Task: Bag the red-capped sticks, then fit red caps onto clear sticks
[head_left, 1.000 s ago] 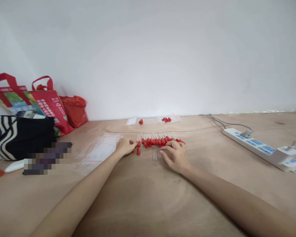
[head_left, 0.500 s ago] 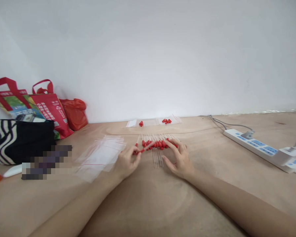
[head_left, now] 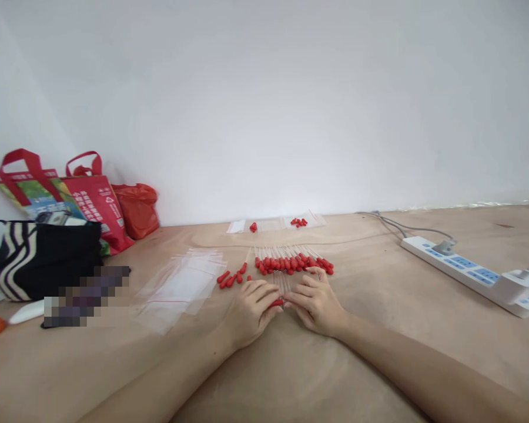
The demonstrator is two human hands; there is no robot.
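My left hand [head_left: 256,308] is closed around a red rubber dropper bulb [head_left: 275,303], whose end shows between thumb and fingers. Close against it, my right hand [head_left: 316,301] has its fingers pinched together; what they grip is hidden. Thin clear glass tubes [head_left: 282,281] lie between and just behind the hands. Beyond them runs a row of glass droppers with red bulbs [head_left: 286,262], tubes pointing away from me. Several loose red bulbs [head_left: 231,278] lie left of that row.
Clear zip bags [head_left: 183,285] lie stacked at left. Farther back are a small bag with red bulbs [head_left: 298,222] and another red piece [head_left: 253,227]. A white power strip [head_left: 462,264] stands right. Shopping bags [head_left: 101,205] and a black striped bag [head_left: 53,255] stand left.
Both hands have come closer to me and together over the front tubes, the left moving rightward. My right hand has left the dropper row. The view has shifted slightly.
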